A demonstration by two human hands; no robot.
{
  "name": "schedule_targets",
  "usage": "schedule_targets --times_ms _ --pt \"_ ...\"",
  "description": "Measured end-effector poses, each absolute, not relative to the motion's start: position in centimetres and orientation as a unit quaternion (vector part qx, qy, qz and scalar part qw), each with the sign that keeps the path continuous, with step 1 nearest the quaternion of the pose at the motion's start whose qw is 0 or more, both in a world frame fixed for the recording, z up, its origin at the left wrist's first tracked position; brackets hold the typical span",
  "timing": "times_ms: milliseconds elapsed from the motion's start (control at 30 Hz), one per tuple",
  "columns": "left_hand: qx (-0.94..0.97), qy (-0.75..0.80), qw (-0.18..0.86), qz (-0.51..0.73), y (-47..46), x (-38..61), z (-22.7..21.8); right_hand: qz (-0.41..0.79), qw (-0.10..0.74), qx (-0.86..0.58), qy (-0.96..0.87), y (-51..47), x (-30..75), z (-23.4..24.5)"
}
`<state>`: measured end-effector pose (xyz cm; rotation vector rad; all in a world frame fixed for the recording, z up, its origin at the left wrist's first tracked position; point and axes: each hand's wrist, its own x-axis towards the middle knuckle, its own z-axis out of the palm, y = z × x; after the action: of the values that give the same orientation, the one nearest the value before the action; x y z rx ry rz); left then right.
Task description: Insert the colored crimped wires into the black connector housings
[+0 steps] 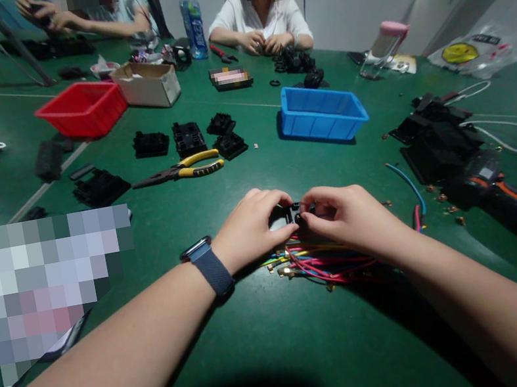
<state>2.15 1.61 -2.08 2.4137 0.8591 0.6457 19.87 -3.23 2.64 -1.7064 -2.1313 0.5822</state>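
Observation:
My left hand and my right hand meet over the green table, both pinched on a small black plastic connector between them. A bundle of red, pink, blue and yellow wires lies under my right hand and fans toward my wrists. My left wrist wears a dark watch. Most of the connector is hidden by my fingers.
Yellow-handled pliers and several black plastic housings lie ahead. A blue bin, red bin and cardboard box stand beyond. A black-and-orange power tool lies right. Two people work at the far side.

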Motion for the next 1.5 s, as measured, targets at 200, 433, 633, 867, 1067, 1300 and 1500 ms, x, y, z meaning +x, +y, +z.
schedule_targets --times_ms 200,433,633,867,1067,1300,1500 --pt "0.883 0.316 0.250 0.239 1.6 2.1 -2.0 0.246 0.201 -0.616 -0.721 -3.3 19.7 2.3" --pt "0.881 0.318 0.251 0.244 1.6 2.1 -2.0 0.271 0.208 -0.629 -0.698 -3.2 19.7 2.0" --pt "0.881 0.317 0.251 0.245 1.5 2.1 -2.1 0.284 0.209 -0.642 -0.681 -3.0 19.6 2.0" --pt "0.882 0.319 0.250 0.239 1.5 2.1 -2.0 0.330 0.228 -0.662 -0.633 -2.9 19.5 1.8" --pt "0.883 0.319 0.246 0.241 1.5 2.1 -2.1 0.370 0.241 -0.657 -0.611 -2.7 19.5 1.5" --pt "0.885 0.313 0.244 0.244 1.6 2.1 -2.1 0.327 0.213 -0.625 -0.677 -3.3 20.0 2.0" --pt "0.885 0.316 0.245 0.239 1.5 2.1 -1.9 0.146 0.172 -0.577 -0.785 -5.0 22.5 1.9"
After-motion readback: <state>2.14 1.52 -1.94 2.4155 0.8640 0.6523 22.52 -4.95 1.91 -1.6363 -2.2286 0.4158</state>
